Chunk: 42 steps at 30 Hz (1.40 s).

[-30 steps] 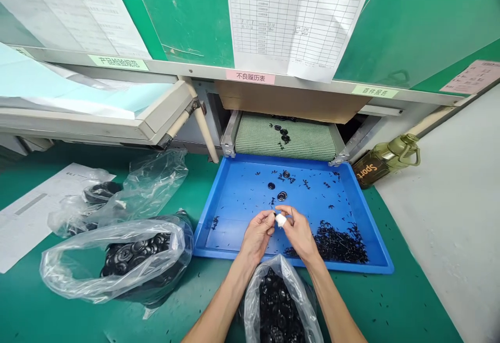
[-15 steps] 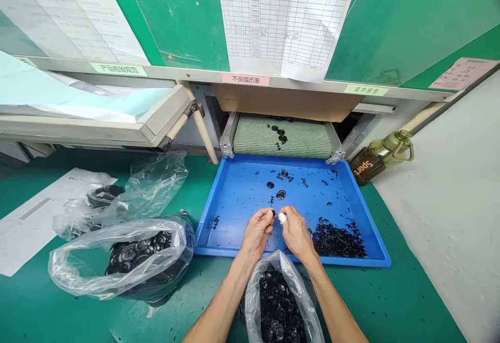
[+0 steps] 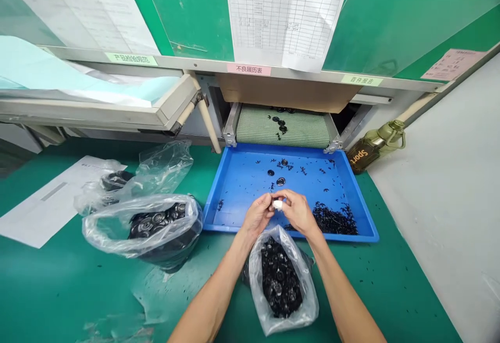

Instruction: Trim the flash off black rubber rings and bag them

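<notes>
Over the front part of the blue tray (image 3: pixel 250 227), my left hand (image 3: pixel 258 215) is closed in a pinch around a small black part, mostly hidden by the fingers. My right hand (image 3: pixel 298 211), with a white wrap (image 3: pixel 277 205) on one finger, touches the left fingertips; its fingers are closed and what they grip is hidden. Black rings (image 3: pixel 280 181) and small scraps lie in the tray, with a dark pile of scraps (image 3: pixel 335 220) at its right. Below my hands stands an open plastic bag of black parts (image 3: pixel 279 280).
Another open bag of black rings (image 3: pixel 156 223) stands at left, beside crumpled plastic (image 3: pixel 164 168) and a paper sheet (image 3: pixel 54 194). A green mesh conveyor (image 3: pixel 300 129) ends at the tray's back. A bottle (image 3: pixel 375 147) leans at right.
My right hand has moved left so its fingers meet those of my left hand at the black part. The view has shifted, showing more of the table's front.
</notes>
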Each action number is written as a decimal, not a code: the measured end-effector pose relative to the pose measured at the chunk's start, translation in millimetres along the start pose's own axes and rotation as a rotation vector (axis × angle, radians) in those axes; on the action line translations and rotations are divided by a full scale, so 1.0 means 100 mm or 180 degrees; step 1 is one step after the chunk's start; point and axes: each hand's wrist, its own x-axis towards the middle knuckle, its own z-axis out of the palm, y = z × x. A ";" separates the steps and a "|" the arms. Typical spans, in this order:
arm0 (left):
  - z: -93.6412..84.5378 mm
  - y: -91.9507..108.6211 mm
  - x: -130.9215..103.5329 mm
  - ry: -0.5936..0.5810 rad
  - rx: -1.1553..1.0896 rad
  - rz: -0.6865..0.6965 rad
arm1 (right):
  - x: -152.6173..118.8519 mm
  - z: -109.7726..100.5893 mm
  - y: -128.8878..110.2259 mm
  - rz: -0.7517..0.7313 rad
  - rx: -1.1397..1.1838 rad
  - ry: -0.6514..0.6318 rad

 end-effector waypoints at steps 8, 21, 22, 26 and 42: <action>-0.04 0.22 -0.42 0.0099 -0.0397 0.0230 | -0.56 -0.29 -0.34 -0.0235 -0.0580 -0.0474; 0.14 0.35 -1.26 -0.0277 0.0077 0.0370 | -1.04 -0.16 -0.38 -0.0062 0.0113 -0.0689; 0.15 0.34 -1.26 -0.0301 0.0144 0.0372 | -1.05 -0.14 -0.37 0.0013 0.0202 -0.0706; 0.17 0.33 -1.23 -0.0324 0.0336 0.0283 | -1.06 -0.14 -0.37 0.0071 -0.0080 -0.0482; 0.26 0.25 -0.83 -0.0274 0.0749 0.0358 | -0.79 -0.15 -0.38 -0.0567 -0.1680 0.0049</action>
